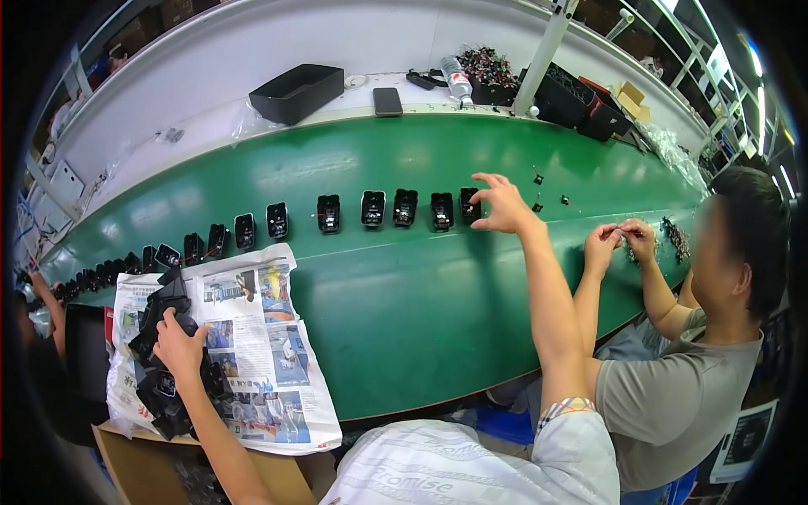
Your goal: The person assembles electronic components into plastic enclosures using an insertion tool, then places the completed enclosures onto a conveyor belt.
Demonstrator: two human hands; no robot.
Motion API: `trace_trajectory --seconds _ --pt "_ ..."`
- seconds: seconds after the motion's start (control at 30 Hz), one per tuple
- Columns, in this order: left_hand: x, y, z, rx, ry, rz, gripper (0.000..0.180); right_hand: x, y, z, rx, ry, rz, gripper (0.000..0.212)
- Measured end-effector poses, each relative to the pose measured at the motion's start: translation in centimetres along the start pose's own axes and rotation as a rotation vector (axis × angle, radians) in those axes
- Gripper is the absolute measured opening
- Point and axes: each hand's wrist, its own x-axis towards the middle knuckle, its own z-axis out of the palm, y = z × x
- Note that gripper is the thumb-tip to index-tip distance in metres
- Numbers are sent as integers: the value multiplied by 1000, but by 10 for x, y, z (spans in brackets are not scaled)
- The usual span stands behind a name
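My left hand (pixel 178 347) reaches into a pile of black plastic housings (pixel 160 389) lying on a spread newspaper (pixel 282 404). Its thumb and fingers curl around one black plastic housing (pixel 188 323) at the top of the pile. Out over the green table, my right hand (pixel 505 206) has thumb and fingers spread wide beside the rightmost black housing (pixel 470 206). That housing stands at the end of a long row; the fingertips come close to it, and whether they touch it I cannot tell. Another black housing (pixel 442 212) is just left of it.
At my right a person's hands (pixel 621 240) hold something small by a heap of small parts (pixel 676 240). Small black pieces (pixel 539 178) lie on the green table (pixel 404 337). A black tray (pixel 299 93), a phone (pixel 387 102) and a bottle (pixel 456 80) occupy the back ledge. Below the newspaper stands a cardboard box (pixel 126 463).
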Motion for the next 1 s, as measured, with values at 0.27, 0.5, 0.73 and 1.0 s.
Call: trace_trajectory --seconds 0.27,0.5,0.73,1.0 --pt "-43 21 -46 -1069 118 196 68 5 52 7 184 220 80 30" --pt "-134 117 -37 -1708 -614 322 86 10 64 31 -10 188 111 16" --pt "-151 146 -22 -1958 -877 262 92 -21 -10 26 1586 794 361 18" --pt "-152 177 -39 -1888 -894 445 96 -111 -168 -5 1845 358 45 14"
